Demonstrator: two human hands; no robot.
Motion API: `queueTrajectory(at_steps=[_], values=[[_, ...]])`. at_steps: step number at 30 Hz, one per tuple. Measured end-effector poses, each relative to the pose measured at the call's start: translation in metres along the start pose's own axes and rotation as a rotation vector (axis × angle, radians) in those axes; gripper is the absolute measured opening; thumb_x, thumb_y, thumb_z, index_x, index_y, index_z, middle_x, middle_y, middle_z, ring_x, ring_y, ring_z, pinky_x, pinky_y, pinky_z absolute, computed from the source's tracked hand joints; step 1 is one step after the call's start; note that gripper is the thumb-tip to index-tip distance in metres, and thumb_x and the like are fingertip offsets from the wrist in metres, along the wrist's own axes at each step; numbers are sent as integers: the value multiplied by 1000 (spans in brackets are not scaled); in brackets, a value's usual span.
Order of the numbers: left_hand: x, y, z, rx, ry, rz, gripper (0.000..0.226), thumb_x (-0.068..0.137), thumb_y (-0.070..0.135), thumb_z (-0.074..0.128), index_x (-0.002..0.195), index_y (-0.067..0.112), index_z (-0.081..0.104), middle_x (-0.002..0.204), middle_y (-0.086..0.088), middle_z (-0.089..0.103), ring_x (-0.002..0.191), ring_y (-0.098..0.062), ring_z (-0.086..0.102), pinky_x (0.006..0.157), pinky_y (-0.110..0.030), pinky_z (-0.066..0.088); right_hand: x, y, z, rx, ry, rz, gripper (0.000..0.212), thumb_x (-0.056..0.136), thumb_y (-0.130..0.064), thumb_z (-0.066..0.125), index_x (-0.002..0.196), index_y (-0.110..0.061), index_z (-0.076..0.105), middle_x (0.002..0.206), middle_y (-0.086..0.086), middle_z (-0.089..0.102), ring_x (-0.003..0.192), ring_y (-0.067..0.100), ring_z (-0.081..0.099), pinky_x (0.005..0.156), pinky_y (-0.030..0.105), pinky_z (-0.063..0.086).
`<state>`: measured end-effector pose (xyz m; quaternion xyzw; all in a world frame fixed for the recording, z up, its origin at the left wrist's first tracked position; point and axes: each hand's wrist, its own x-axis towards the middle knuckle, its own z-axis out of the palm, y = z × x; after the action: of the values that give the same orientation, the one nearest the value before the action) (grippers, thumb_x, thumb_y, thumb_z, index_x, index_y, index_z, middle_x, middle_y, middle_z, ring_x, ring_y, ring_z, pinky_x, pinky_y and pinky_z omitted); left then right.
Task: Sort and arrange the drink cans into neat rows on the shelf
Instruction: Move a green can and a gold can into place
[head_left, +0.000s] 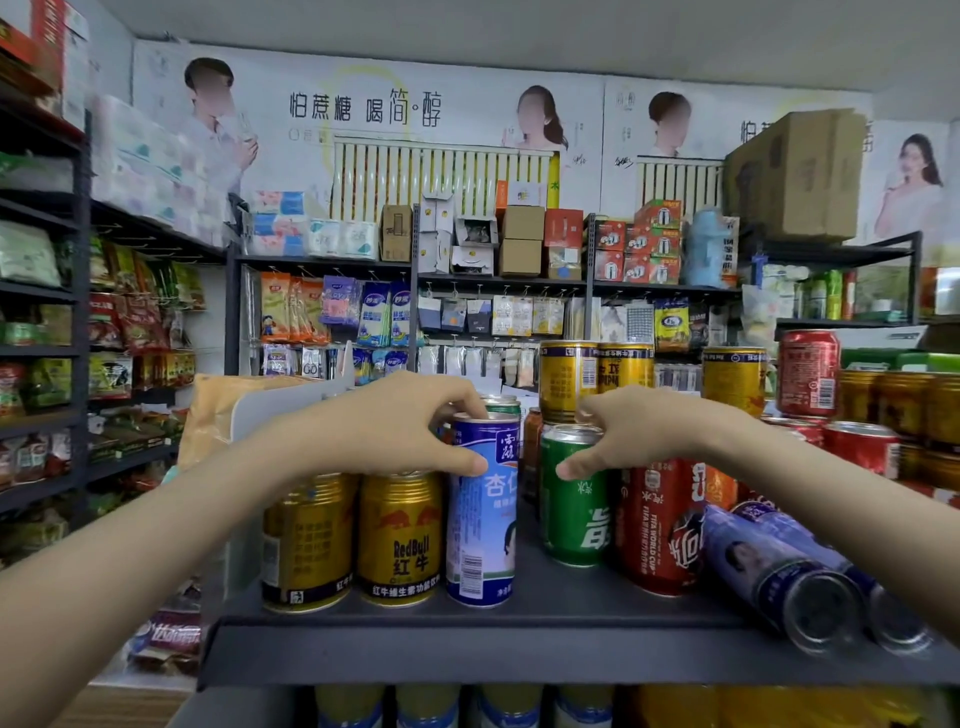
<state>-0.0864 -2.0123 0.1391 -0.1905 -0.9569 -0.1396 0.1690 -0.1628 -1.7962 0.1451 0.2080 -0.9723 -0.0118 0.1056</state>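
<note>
On the dark shelf (545, 644) a tall blue and white can (480, 530) stands upright near the front edge. My left hand (400, 426) grips its top, thumb on the front and fingers over the rim. Two gold Red Bull cans (400, 540) stand in a row to its left. A green can (571, 504) stands to its right, and my right hand (634, 431) holds its top from above. Red cans (657, 530) stand beside the green one. Two dark blue cans (779, 571) lie on their sides at the front right.
More gold cans (597, 379) are stacked behind, and red cans (808, 371) and gold ones fill the right side. A beige bag (218, 410) stands at the left behind the shelf divider. Store racks with packets line the left and back.
</note>
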Motion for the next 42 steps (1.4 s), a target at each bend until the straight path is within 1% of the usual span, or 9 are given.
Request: queueTrajectory(at_steps=[6,13,17,22,26,31,34,37,42], values=[[2,0,0,1,-1,13,48,81,38,69,125,33,51,128,18,52,117,2,48,101,-19,39,4,0,1,-64,28,25,75,73,-71,58,121,-13,54,118,2,58,118,24,46,109,46,21],[4,-1,-1,7,-11,7,53,81,41,69,128,36,47,120,24,48,117,3,46,99,-20,40,5,4,-3,150,61,-47,63,64,-59,74,94,-4,67,93,5,72,84,21,66,81,35,52],[6,-2,-4,-24,-45,-4,51,82,45,66,128,38,47,120,26,49,116,4,47,95,-16,39,-3,10,-14,444,169,-82,42,72,-36,77,89,-1,61,78,4,63,63,13,53,50,16,40],[17,5,-6,-127,51,-36,62,71,68,49,123,35,52,116,21,57,107,3,55,94,-23,45,-13,24,-40,895,363,-76,34,75,-24,76,96,-3,60,90,8,67,80,18,66,62,21,55],[33,11,-3,-393,134,-71,70,70,60,57,131,29,46,120,14,57,109,-4,57,100,-30,44,-28,20,-48,1460,346,-112,21,81,-17,68,91,0,61,89,7,71,81,15,71,63,21,57],[46,25,-5,-1197,31,15,51,73,28,59,117,4,53,106,-9,71,100,-20,68,82,-31,57,-34,16,-40,1871,277,-226,37,67,-16,67,100,-3,59,102,13,68,86,23,72,71,33,60],[55,24,-9,-1290,140,56,41,74,24,59,109,2,57,100,-13,72,96,-24,69,79,-31,58,-34,23,-40,1823,179,-275,38,69,-17,66,105,-4,60,104,13,68,93,23,70,77,32,59],[66,19,-18,-1170,200,113,32,77,24,62,101,4,59,93,-6,73,92,-18,69,78,-28,58,-28,33,-35,1507,81,-249,51,69,-23,69,114,-2,58,110,12,68,101,22,68,82,27,57],[82,12,-22,-878,156,195,48,61,36,70,102,10,67,107,-9,70,99,-20,66,77,-27,56,-20,39,-21,1022,90,-222,59,65,-40,74,115,-14,59,109,2,69,98,15,67,84,22,53]])
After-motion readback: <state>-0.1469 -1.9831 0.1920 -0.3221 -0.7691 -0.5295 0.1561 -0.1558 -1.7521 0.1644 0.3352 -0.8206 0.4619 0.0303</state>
